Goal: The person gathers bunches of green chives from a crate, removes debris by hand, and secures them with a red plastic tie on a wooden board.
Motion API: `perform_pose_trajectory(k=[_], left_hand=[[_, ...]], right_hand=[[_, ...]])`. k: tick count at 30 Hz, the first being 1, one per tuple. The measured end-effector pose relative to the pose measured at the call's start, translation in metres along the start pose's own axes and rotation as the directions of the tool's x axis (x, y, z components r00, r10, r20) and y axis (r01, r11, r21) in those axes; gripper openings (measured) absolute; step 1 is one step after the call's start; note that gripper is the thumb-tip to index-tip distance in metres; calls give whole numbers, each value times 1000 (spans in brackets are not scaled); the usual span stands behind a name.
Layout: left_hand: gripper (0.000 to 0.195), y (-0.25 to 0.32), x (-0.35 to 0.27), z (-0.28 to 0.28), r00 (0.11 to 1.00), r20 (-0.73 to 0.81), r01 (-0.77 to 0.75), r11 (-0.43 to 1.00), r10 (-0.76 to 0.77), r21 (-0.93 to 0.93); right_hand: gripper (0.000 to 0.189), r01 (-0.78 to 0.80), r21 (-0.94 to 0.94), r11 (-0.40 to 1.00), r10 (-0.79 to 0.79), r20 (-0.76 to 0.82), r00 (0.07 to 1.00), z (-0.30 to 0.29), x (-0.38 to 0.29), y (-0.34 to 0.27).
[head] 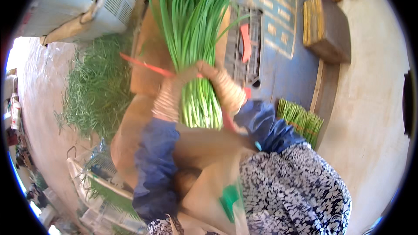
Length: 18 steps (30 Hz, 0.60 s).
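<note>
A thick bunch of long green leaves with pale cut stems, which look like garlic chives (196, 32), lies in front of me, leaf tips pointing away. My left hand (168, 96), in a knitted glove, grips the bunch from its left side. Around its right side closes my gloved right hand (227, 88), the fingers meeting over the top. A red strip (147, 65) sticks out to the left from under the grip, and red also shows between the hands. Both hands are slightly blurred. Beneath the bunch is a brown surface (150, 45).
Loose green trimmings (98, 85) are heaped on the floor at left. Grey slotted crates (107, 3) stand at upper left, a white basket (76, 173) at lower left. A red-handled tool (245, 44) lies on a dark grate (235, 52). Stacked bundled stems (300, 120) and brown blocks (329, 29) are at right.
</note>
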<state>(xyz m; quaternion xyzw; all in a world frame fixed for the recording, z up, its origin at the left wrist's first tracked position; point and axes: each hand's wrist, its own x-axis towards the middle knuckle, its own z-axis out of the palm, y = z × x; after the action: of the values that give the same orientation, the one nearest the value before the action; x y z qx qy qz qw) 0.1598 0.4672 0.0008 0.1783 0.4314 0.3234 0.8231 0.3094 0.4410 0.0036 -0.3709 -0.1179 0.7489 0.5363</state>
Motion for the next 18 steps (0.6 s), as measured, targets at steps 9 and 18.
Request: perform_pose_trajectory(k=[9,18], left_hand=[[38,-48,-79,-43,914,75,-380,905,399,-191],[44,-179,-280,-23,692,-484,-649,755,535,-94]], right_hand=[[59,-116,-315,942,171,154,973,-29,-27,31],[50,-47,-700,712,491,449,747,88,-118,105]])
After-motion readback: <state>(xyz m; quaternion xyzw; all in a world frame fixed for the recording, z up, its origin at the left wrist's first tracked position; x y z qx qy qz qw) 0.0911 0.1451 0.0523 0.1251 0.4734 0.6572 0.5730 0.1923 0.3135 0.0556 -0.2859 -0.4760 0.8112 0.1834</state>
